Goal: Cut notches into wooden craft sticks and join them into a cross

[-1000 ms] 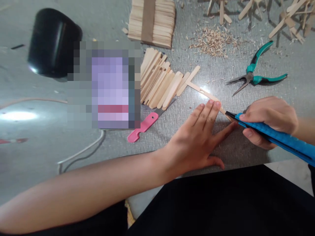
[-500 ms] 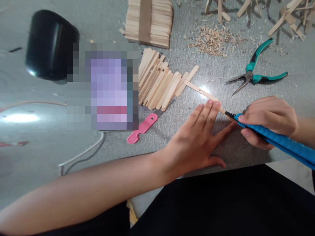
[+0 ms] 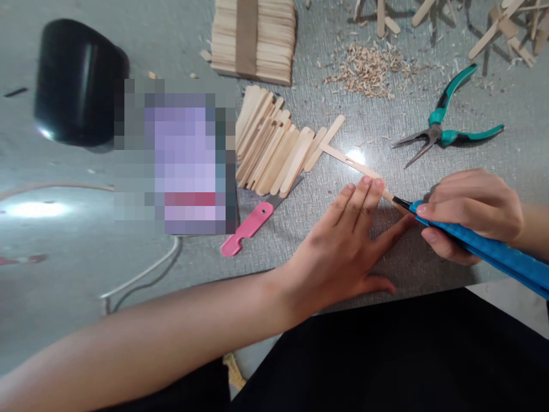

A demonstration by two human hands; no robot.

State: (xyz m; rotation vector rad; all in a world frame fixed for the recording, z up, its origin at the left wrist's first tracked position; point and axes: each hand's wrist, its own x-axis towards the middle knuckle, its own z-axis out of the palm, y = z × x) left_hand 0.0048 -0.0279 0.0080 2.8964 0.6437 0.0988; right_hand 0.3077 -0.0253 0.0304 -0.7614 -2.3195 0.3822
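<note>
My left hand (image 3: 343, 246) lies flat with fingers spread, its fingertips pressing a wooden craft stick (image 3: 364, 170) onto the table. A small slot is cut through that stick, and its far end meets another stick (image 3: 332, 134). My right hand (image 3: 476, 209) is wrapped round a blue utility knife (image 3: 480, 237). The knife's dark blade touches the near end of the slotted stick, close to my left index finger. Just beyond my right hand, long-nose pliers (image 3: 434, 134) with green handles lie spread apart.
Loose craft sticks (image 3: 270, 143) lie in a row beside a pink folding knife (image 3: 251, 226). Behind them is a banded stick bundle (image 3: 272, 43). Wood shavings (image 3: 371, 68) are heaped at the back. A black rounded object (image 3: 79, 83) and a blurred-out purple item (image 3: 186, 149) stand left.
Both hands and the knife hold nearly the same place on the stick. The whole view has shifted slightly, with the objects at left appearing a little further left.
</note>
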